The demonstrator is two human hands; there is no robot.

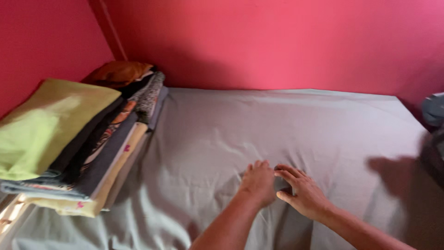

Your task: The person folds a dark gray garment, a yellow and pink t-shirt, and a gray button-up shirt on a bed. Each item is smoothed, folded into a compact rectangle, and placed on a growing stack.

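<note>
Both hands laid flat, fingers released, on grey sheet [286,125] mid-bed: left hand [258,181], right hand [303,193], almost touching. Nothing gripped. Sheet judged light, soft, limp; best pinched at edge. Folded clothes stack [78,143] piled at left, well apart.

Left hand [258,182] and right hand [303,193] side by side, palms down

A small dark thing [282,184] lies mostly hidden between both hands' fingers [289,172], its kind untellable.
</note>
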